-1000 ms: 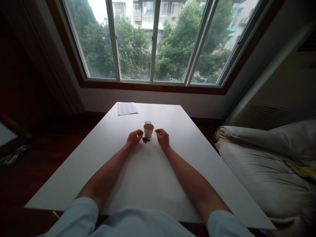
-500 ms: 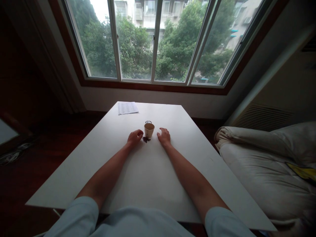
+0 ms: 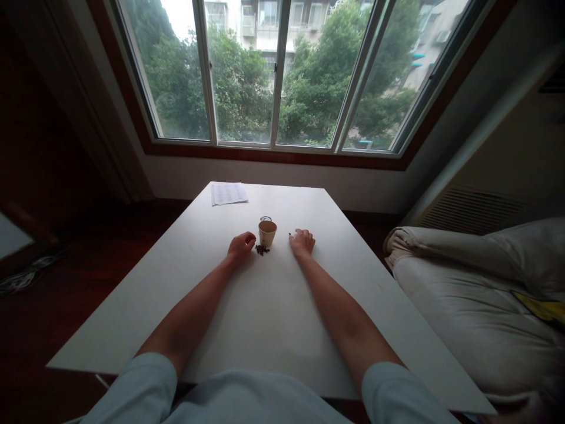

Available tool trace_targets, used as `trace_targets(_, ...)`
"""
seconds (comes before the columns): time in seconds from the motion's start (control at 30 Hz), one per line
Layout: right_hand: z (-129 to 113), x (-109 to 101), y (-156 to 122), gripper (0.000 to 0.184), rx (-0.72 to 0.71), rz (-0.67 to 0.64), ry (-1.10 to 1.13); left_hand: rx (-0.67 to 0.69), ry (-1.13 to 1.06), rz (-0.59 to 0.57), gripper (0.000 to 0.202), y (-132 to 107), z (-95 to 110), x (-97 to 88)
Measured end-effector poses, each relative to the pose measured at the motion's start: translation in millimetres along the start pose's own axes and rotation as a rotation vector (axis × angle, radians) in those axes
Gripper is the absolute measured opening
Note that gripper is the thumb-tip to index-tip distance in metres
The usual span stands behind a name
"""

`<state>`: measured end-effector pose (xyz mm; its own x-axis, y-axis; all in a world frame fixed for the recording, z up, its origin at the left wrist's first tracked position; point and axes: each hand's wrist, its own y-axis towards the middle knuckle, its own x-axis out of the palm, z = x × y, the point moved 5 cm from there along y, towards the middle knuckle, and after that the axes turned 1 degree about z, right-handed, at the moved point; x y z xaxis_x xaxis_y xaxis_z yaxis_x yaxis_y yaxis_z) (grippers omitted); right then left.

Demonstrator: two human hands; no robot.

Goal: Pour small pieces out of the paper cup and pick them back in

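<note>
A brown paper cup [image 3: 267,232] stands upright on the white table. At its near side lies a small heap of dark red-brown bits [image 3: 262,250], too small to name. My left hand [image 3: 241,244] rests just left of the cup and heap, fingers curled into a pinch; whatever is between them, if anything, is hidden. To the right of the cup, apart from it, my right hand [image 3: 303,241] lies low over the table with its fingers bent and spread. A tiny dark speck [image 3: 290,234] shows by its thumb tip; I cannot tell whether it touches the hand.
Behind the cup lies a thin dark ring-shaped thing [image 3: 265,219]. Printed sheets of paper [image 3: 229,193] sit at the table's far left corner. The white table [image 3: 260,318] stands below a window. Beside it on the right is a cushioned seat [image 3: 459,294].
My right hand has shifted right, farther from the cup, and the dark speck now shows by its thumb. My left hand and the cup look unmoved.
</note>
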<state>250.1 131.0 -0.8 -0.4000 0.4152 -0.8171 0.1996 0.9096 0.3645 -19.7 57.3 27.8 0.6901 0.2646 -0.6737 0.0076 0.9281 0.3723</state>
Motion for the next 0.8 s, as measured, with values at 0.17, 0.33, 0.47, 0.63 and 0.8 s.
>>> trace_targets(0.17,-2.4,2.6,8.3,0.022,-0.110,-0.083,-0.008,-0.003,-0.007,0.011,0.018,0.2,-1.8,0.4)
trace_targets(0.33,-4.0,3.3,7.4,0.016,-0.177,-0.083,0.006,0.001,-0.005,0.015,0.018,0.6,-3.2,3.0)
trace_targets(0.47,-7.1,1.1,5.1,0.013,-0.242,-0.063,0.055,0.013,-0.016,0.022,0.018,1.1,-3.9,4.1)
trace_targets(0.63,-18.4,-14.9,-5.5,0.014,-0.377,0.034,0.219,0.019,-0.014,0.022,0.017,0.5,-2.8,2.8)
trace_targets(0.8,-39.3,-46.9,-23.5,0.016,-0.545,0.225,0.385,0.014,-0.023,0.014,0.017,0.1,-0.6,2.2)
